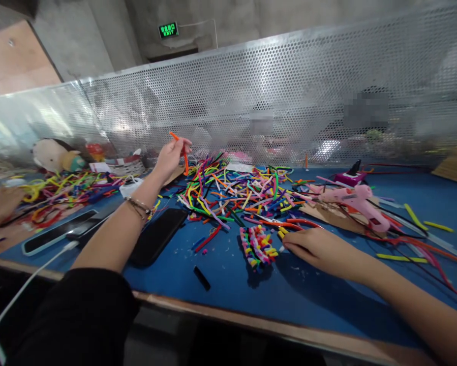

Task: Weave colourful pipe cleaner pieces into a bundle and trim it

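Observation:
My left hand (177, 149) is raised at the back left of the loose pile of pipe cleaners (247, 190), pinching an orange pipe cleaner (186, 163). At the front right of that pile, my right hand (314, 248) rests low over the table with its fingers together. Its fingertips close on a short yellow pipe-cleaner piece (282, 231). Just left of them sits a small block of short multicoloured pipe-cleaner pieces (257, 245) in pink, yellow, white and blue rows. Red-orange handles (302, 222), seemingly of scissors, lie behind my right hand.
A pink glue gun (360, 203) lies on cardboard to the right, with cables around it. A black phone (159, 236) and a pale-edged phone (58, 233) lie left. Another person's hand (1, 206) is at the far left. A perforated metal screen (228, 101) stands behind the blue table (228, 295).

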### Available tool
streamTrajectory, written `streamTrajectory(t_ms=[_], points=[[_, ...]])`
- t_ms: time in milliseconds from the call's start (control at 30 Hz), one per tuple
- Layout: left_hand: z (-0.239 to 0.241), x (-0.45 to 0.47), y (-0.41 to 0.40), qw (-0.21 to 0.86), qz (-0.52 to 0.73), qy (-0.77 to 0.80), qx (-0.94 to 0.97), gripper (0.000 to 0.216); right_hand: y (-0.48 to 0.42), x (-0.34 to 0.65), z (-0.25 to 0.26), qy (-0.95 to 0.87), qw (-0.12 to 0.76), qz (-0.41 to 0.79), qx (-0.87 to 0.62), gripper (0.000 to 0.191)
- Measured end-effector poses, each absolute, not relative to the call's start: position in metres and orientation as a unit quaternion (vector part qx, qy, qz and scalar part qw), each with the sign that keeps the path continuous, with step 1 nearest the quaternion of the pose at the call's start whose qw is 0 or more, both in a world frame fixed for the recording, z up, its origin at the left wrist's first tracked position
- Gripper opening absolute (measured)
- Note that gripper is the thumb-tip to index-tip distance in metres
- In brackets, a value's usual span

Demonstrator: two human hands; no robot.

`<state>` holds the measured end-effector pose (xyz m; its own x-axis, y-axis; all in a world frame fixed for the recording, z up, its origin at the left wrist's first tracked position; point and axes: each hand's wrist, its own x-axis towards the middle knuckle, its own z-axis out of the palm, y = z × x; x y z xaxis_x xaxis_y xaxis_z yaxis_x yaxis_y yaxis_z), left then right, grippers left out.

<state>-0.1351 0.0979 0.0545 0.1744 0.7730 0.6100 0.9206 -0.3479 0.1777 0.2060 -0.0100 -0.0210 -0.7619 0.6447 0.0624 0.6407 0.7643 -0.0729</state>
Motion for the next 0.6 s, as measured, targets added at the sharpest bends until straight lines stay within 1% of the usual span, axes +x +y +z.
streamTrajectory(t_ms=[100, 233, 300, 433, 600], points=[[0.045, -0.114, 0.12, 0.107, -0.242, -0.562, -0.784, 0.031, -0.009, 0.207, -0.022, -0.939, 0.048, 0.021, -0.34, 0.027], [0.014, -0.081, 0.141, 0.092, -0.082, -0.55, -0.826, 0.028, -0.008, 0.208, -0.021, -0.935, 0.049, 0.012, -0.351, 0.027], [-0.001, -0.07, 0.146, 0.093, -0.028, -0.551, -0.829, 0.028, -0.008, 0.209, -0.019, -0.934, 0.046, 0.008, -0.354, 0.027], [-0.014, -0.065, 0.149, 0.121, 0.023, -0.561, -0.819, 0.028, -0.008, 0.211, -0.016, -0.937, 0.051, -0.007, -0.345, 0.026], [0.002, -0.078, 0.147, 0.173, 0.025, -0.566, -0.806, 0.03, -0.005, 0.213, -0.017, -0.937, 0.057, -0.018, -0.343, 0.026]])
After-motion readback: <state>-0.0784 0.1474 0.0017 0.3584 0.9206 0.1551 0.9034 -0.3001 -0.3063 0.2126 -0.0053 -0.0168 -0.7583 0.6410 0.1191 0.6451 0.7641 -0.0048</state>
